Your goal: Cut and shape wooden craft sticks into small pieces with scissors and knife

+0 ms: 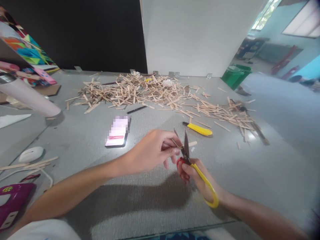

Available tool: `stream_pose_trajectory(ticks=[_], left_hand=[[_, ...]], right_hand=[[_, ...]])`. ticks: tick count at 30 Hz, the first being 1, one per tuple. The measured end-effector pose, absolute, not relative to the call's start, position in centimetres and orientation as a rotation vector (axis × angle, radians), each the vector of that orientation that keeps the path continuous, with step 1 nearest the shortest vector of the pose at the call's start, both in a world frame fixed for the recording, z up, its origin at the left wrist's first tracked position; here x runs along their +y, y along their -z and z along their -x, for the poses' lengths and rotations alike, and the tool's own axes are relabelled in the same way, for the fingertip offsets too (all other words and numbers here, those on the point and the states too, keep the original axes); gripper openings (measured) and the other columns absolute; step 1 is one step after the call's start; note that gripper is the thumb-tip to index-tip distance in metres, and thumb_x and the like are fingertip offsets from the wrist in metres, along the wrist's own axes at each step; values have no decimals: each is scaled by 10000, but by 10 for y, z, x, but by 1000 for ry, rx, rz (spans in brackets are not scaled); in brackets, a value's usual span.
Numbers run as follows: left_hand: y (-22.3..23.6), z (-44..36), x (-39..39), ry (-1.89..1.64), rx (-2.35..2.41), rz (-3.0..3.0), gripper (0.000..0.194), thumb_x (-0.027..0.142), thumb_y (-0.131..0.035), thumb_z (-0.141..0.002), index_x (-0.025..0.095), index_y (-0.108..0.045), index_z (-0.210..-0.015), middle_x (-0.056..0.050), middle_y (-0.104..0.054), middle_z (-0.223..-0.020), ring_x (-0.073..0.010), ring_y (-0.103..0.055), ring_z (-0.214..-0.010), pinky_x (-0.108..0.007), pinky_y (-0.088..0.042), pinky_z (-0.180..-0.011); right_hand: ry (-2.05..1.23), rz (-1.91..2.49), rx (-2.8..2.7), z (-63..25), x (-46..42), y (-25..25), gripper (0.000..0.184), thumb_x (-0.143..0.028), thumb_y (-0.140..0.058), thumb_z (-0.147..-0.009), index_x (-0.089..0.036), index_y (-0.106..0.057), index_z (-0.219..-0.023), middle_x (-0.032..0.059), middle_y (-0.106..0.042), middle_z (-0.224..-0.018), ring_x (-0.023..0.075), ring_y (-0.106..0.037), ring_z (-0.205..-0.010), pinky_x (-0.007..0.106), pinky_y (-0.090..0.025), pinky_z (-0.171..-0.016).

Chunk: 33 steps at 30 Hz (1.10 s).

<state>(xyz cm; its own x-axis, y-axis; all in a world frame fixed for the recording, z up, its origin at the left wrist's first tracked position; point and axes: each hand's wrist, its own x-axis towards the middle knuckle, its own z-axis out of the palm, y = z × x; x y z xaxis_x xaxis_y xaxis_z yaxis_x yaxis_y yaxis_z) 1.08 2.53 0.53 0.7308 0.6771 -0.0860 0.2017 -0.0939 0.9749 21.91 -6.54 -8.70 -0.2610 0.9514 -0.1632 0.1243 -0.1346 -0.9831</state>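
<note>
My right hand (200,175) is wrapped round a pair of scissors (185,150) with one yellow and one red handle. The blades point up and away and stand apart. My left hand (160,146) pinches a small wooden stick (180,147), whose end lies between the blades. Most of that stick is hidden by the fingers. Just past the scissors, a short stick piece (192,144) lies on the grey table (150,200). A yellow utility knife (198,129) rests a little beyond it.
A big heap of wooden sticks (135,91) spreads along the back. A lit phone (118,131) and a black pen (136,110) lie before it. At the left are a pink tumbler (32,98), a white mouse (31,154) and a purple power strip (16,203). A green bin (235,76) stands behind the right side.
</note>
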Motion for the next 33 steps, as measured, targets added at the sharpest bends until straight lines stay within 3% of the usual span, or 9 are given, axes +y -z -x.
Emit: stream_pose_trajectory(ticks=[8, 11, 15, 24, 33], left_hand=[[-1, -13, 24, -467, 776, -1677, 123, 251, -653, -1038, 152, -724, -1058, -52, -787, -845, -170, -748, -639, -251, -617, -542], [1, -14, 25, -510, 767, -1671, 126, 248, -652, -1039, 148, -725, -1061, -63, -794, -888, -176, -763, -675, -253, -632, -546], [1, -15, 27, -571, 747, -1649, 138, 252, -646, -1052, 136, -720, -1042, -70, -792, -886, -185, -779, -732, -262, -662, -594], [-2, -19, 24, -581, 721, -1592, 78, 202, -665, -1033, 134, -700, -1020, -59, -784, -856, -189, -789, -750, -262, -672, -616], [1, -19, 21, -554, 698, -1576, 89, 225, -663, -1034, 141, -685, -1048, -67, -785, -885, -199, -792, -777, -285, -688, -638]], right_hand=[[-1593, 1326, -1252, -213, -66, 77, 542, -682, -602, -954, -221, -540, -675, -59, -395, -535, 116, -395, -472, 263, -358, -479], [-1546, 1273, -1311, -215, -66, 83, 549, -676, -570, -989, -198, -603, -721, -34, -463, -546, 136, -466, -499, 277, -387, -518], [-1473, 1120, -1382, -218, -65, 89, 577, -709, -543, -1030, -168, -671, -872, 17, -582, -721, 165, -553, -643, 303, -448, -628], [-1417, 1107, -1479, -220, -69, 90, 550, -696, -533, -1061, -171, -683, -991, 9, -572, -779, 168, -525, -703, 299, -428, -658], [-1437, 1113, -1461, -223, -69, 95, 491, -652, -527, -1075, -190, -658, -970, 9, -565, -775, 178, -517, -703, 306, -405, -650]])
